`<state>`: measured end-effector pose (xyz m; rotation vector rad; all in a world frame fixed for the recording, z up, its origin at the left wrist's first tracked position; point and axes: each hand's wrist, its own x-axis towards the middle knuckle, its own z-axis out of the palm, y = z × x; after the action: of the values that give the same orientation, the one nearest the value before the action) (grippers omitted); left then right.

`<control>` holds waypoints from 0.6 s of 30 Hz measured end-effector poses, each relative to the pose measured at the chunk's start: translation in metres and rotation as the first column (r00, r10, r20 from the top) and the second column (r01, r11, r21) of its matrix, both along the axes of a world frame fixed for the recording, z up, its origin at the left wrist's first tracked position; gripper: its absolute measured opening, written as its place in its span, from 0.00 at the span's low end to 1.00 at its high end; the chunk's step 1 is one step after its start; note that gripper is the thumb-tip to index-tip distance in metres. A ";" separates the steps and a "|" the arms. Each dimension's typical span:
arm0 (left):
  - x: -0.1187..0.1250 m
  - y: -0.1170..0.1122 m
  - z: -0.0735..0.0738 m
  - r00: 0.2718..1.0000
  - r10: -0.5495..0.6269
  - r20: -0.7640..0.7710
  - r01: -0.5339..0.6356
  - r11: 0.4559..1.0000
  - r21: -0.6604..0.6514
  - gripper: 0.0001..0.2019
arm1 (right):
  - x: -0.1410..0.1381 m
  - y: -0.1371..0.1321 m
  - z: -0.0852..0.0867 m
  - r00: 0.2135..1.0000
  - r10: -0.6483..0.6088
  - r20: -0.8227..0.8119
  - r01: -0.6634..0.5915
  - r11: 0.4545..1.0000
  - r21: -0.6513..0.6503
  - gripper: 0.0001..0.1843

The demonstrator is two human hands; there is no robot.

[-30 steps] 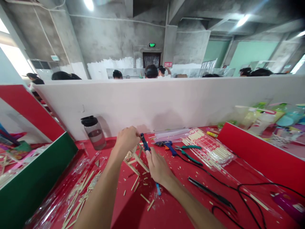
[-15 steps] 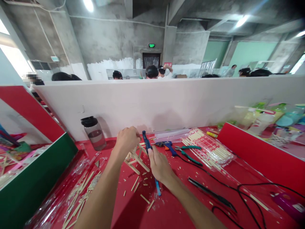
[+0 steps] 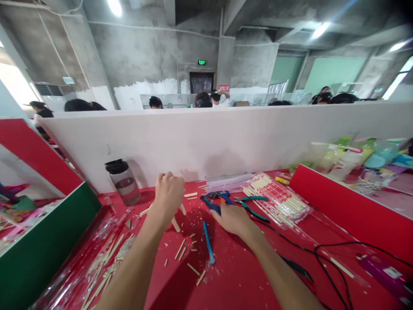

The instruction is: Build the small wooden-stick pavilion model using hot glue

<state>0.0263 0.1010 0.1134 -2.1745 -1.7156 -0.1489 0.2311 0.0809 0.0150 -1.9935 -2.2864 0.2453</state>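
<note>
My left hand [image 3: 169,191] is closed on a small frame of pale wooden sticks [image 3: 176,224]. Most of the frame is hidden behind the hand and wrist; only a few legs show at the right side. My right hand [image 3: 234,219] lies low over the table, its thumb and fingers about the near end of a dark blue tool [image 3: 209,203] whose kind I cannot make out. Just beyond these fingers is a blue glue gun [image 3: 227,198] with an orange trigger. A light blue stick-like object [image 3: 208,243] lies between my forearms among wood offcuts [image 3: 193,269].
Green-handled pliers [image 3: 254,206] and bagged wooden sticks [image 3: 280,198] lie to the right. A black cable [image 3: 290,243] runs across the red table. A lidded water bottle [image 3: 124,183] stands back left. White, green and red panels border the space; people sit beyond.
My right hand has moved right and lowered, laying the dark blue tool flatter beside the glue gun. My left hand has shifted slightly left with the stick frame. The light blue object lies uncovered.
</note>
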 end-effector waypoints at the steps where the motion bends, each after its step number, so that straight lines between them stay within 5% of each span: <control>1: 0.002 -0.001 -0.003 1.000 -0.013 -0.015 0.013 1.000 0.009 0.11 | 0.000 0.000 -0.004 1.000 0.002 0.022 -0.003 1.000 0.002 0.32; 7: 0.011 0.000 -0.021 0.996 -0.083 -0.026 0.082 0.997 -0.007 0.13 | -0.008 0.000 -0.022 0.997 -0.016 0.082 0.011 0.998 0.057 0.33; 18: -0.002 -0.003 -0.032 0.977 -0.215 -0.017 0.214 0.976 -0.051 0.09 | -0.012 -0.003 -0.020 0.999 -0.034 0.043 0.030 0.995 0.092 0.34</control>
<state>0.0247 0.0981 0.0814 -2.3843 -1.4836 -0.1387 0.2196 0.0777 -0.0050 -2.0084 -2.2456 0.0934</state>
